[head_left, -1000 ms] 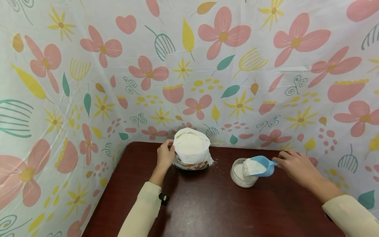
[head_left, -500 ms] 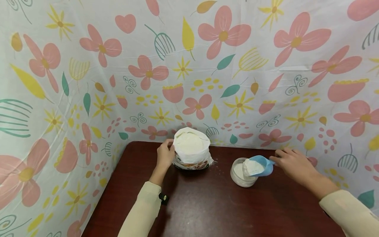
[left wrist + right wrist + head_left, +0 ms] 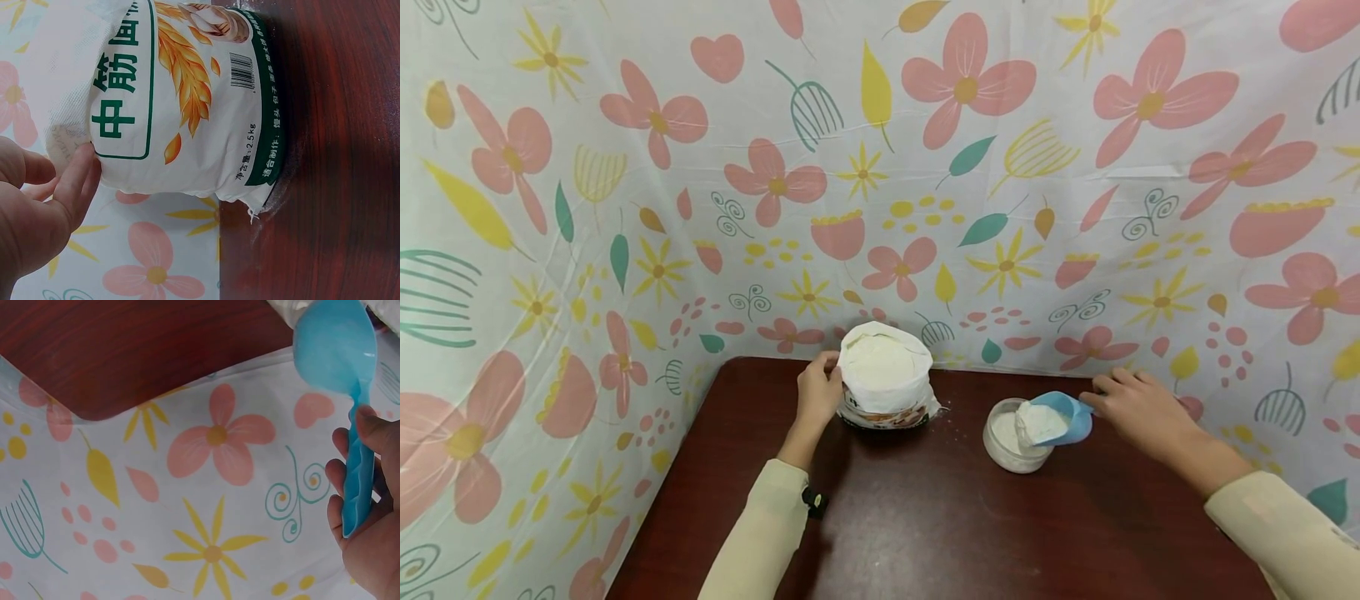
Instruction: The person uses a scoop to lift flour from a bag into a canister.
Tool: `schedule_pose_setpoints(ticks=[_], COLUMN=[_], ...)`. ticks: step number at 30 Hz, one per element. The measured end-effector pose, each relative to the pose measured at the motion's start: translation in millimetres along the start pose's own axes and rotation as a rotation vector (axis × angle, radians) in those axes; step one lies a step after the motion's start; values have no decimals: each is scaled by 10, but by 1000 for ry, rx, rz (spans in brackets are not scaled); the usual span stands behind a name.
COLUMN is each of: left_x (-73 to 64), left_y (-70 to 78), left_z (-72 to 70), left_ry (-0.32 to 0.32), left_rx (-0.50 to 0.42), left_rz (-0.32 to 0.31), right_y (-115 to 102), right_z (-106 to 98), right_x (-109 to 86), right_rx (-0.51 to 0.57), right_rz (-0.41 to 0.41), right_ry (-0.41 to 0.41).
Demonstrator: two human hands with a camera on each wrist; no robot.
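Here, blue scoop (image 3: 1078, 419) in right hand (image 3: 1146, 419).

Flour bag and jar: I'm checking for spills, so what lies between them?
In the head view, between the bag and the jar lies dark table with a few white specks, nothing else.

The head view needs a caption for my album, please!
Left hand on the flour bag, right hand holding a blue scoop at the tub.

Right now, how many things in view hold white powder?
3: the open bag at the left hand, the round tub right of the bag, and the blue scoop in the right hand. No others show.
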State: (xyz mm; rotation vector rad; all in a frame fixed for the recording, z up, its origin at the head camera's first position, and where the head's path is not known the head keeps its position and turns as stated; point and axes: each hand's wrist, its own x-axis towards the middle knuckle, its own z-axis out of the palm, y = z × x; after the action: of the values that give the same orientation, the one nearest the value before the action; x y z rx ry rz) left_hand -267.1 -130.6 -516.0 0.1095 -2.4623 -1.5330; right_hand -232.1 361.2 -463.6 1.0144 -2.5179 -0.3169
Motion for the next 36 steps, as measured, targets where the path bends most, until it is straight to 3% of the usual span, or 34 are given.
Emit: schedule_pose_setpoints(ticks=[12,27,36], left_x=[4,10,22], left_y=[-21,-3,-25], left_z=[3,-6,8], left_ry=[-6,-2,-1], left_rx=[-5,6,13], left_rz=[6,5,11], right_y=[-16,-45,-69], right_z=[-14,-62,-72], right_x=[29,178,270], right_rx=[-17,-113,-110], right_rz=[10,-83,-90], right_ry=[-63,-34,-102])
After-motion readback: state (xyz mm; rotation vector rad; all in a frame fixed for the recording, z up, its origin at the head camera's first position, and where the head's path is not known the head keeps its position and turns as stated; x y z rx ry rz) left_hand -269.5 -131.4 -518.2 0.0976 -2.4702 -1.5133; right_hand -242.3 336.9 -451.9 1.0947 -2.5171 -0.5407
